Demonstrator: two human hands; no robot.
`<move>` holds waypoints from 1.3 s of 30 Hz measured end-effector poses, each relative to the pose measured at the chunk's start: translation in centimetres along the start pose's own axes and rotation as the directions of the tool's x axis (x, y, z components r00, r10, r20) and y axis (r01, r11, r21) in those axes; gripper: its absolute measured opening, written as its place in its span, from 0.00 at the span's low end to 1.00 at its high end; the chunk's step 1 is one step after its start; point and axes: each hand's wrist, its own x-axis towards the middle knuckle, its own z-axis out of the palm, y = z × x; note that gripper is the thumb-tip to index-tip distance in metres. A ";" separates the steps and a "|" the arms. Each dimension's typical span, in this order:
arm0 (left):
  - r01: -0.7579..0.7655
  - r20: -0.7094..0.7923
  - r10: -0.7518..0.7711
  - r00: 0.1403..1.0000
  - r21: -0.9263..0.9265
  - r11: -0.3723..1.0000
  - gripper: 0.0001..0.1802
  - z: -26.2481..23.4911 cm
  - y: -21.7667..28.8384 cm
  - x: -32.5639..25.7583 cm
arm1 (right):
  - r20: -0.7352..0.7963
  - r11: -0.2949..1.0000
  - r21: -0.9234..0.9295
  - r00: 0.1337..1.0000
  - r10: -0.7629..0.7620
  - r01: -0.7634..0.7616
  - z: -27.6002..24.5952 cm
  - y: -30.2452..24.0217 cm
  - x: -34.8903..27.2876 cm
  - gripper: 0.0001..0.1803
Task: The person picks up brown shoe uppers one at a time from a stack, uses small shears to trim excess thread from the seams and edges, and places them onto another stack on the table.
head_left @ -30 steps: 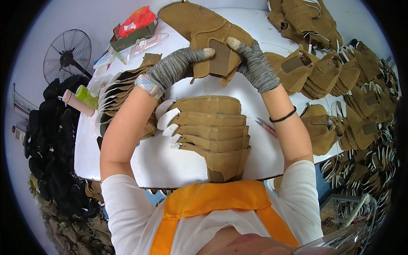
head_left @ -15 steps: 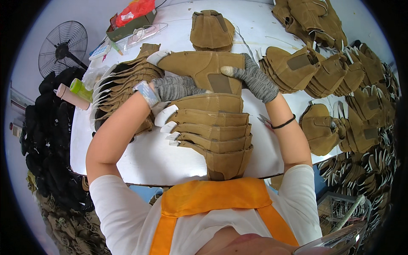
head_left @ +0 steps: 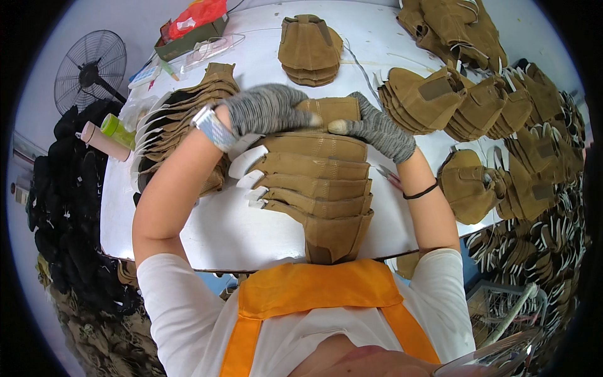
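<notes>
Both my hands wear grey knit gloves with bare fingertips showing. Between them is a brown suede boot upper (head_left: 333, 108), at the far end of an overlapping row of similar boot uppers (head_left: 320, 188) with white toe edges. My left hand (head_left: 270, 112) lies over its left part, fingers closed along it and hiding much of the piece. On its right edge my right hand (head_left: 380, 131) grips, thumb on the near face and the other fingers behind. The two thumb-side tips almost meet at its middle.
Left of the row lies another fanned stack of boot uppers (head_left: 195, 119). More stacks (head_left: 421, 97) cover the table's right side, and one small stack (head_left: 309, 50) stands at the back. Scissors (head_left: 391, 177) lie by my right forearm. Bottles (head_left: 103, 141) stand at the left edge.
My left hand has moved up and over the boot upper, which has folded or tipped so its side panel no longer shows. My right hand has kept its hold and shifted slightly nearer.
</notes>
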 end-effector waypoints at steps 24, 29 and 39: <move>-0.259 0.139 0.331 0.933 -0.379 0.888 0.33 4.3 0.2 -3.9 | -0.389 0.944 0.216 0.864 0.319 -0.251 5.1 6.2 -4.9 0.42; -0.165 -0.105 0.136 0.985 -0.374 0.913 0.27 4.7 -0.2 -3.0 | -0.343 0.895 0.270 0.833 0.434 -0.355 5.2 8.3 -4.1 0.44; -0.197 -0.372 0.335 0.865 0.363 0.911 0.19 6.7 1.5 -4.8 | -0.463 0.822 0.551 0.872 0.160 0.142 6.7 5.0 -4.5 0.37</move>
